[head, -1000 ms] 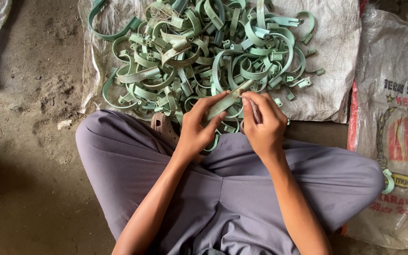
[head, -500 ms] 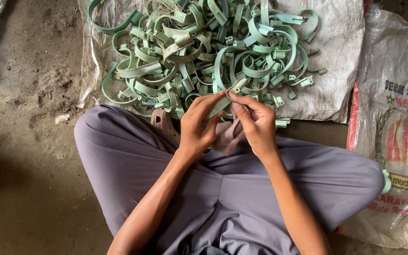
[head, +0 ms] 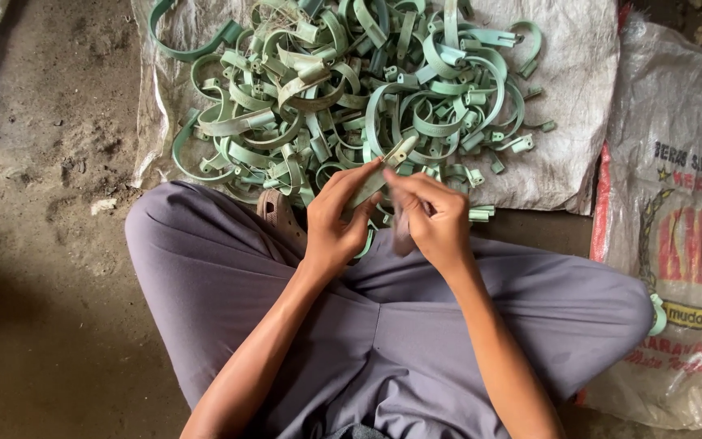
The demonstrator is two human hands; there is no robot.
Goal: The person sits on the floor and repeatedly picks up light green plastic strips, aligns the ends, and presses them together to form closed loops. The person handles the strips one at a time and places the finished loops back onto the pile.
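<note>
Sitting cross-legged in grey trousers (head: 383,325), the person is working over their lap: the left hand (head: 336,221) is gripping a pale green curved clamp strip (head: 379,172), tilting it up for access, while the right hand (head: 434,218) is pinching something small and blurred beside it. Beyond, a pile of green clamps (head: 351,89) is lying on a white sack (head: 562,81), within reach.

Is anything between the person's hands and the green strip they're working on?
No. The left hand already grips the green strip, and the right hand is close beside it, holding something blurred. The pile of green clips lies behind, on the white sack.
</note>
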